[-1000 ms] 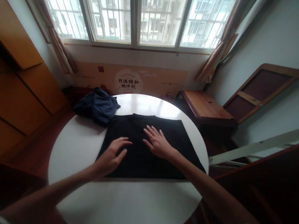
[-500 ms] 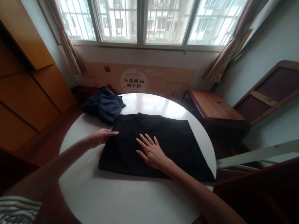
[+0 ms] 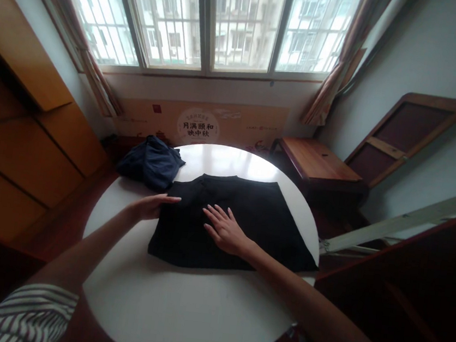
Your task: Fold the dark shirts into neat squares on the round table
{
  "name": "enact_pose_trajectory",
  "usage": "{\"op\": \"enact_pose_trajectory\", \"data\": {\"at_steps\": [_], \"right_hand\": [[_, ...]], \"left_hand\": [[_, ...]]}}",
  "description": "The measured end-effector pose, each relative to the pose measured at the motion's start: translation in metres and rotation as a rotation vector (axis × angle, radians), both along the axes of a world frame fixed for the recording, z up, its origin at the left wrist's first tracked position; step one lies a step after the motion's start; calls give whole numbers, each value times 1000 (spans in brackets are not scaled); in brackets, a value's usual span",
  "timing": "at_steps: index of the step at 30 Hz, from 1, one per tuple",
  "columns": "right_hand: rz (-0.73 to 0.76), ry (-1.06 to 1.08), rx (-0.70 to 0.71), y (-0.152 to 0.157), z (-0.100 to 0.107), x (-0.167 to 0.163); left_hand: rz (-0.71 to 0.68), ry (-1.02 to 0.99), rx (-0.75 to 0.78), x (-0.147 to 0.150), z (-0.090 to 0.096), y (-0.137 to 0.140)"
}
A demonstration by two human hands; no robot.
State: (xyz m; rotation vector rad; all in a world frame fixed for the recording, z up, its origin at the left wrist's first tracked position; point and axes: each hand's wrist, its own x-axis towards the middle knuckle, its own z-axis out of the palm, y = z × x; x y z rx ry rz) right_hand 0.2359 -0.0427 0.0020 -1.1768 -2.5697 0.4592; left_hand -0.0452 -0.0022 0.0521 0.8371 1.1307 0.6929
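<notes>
A black garment (image 3: 255, 218), folded into a broad four-sided shape, lies on the round white table (image 3: 187, 309). At its left edge is my left hand (image 3: 152, 206), closed on the cloth with one finger stretched over the top; the other fingers are partly hidden at the edge. My right hand (image 3: 227, 231) lies palm down on the middle of the garment, fingers spread. The cloth between the two hands is slightly rumpled, and the garment's lower left edge is a little bent.
A dark blue bundle of cloth (image 3: 152, 162) sits on the table's far left edge. Beyond the table on the right stand a low wooden stool (image 3: 320, 159) and a folded wooden chair frame (image 3: 400, 141). Orange cabinets (image 3: 10, 168) line the left wall, and a barred window is ahead.
My left hand has shifted slightly on the garment's left edge, and the cloth there has bent and rumpled. My right hand stays flat on the garment. The whole view has shifted slightly.
</notes>
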Motion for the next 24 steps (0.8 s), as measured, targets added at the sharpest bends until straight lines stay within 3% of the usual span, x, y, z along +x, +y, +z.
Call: {"op": "enact_pose_trajectory", "data": {"at_steps": [5, 11, 15, 19, 24], "right_hand": [[-16, 104, -58, 3, 1, 1], [-37, 219, -114, 2, 3, 2], [-42, 336, -189, 5, 1, 1], [-85, 616, -416, 18, 9, 1], [-161, 1139, -834, 28, 40, 30]], "left_hand": [[-55, -28, 40, 19, -6, 1], [155, -51, 135, 45, -13, -14], [337, -34, 264, 52, 1, -26], [297, -5, 388, 87, 33, -25], [185, 61, 374, 185, 64, 9]]}}
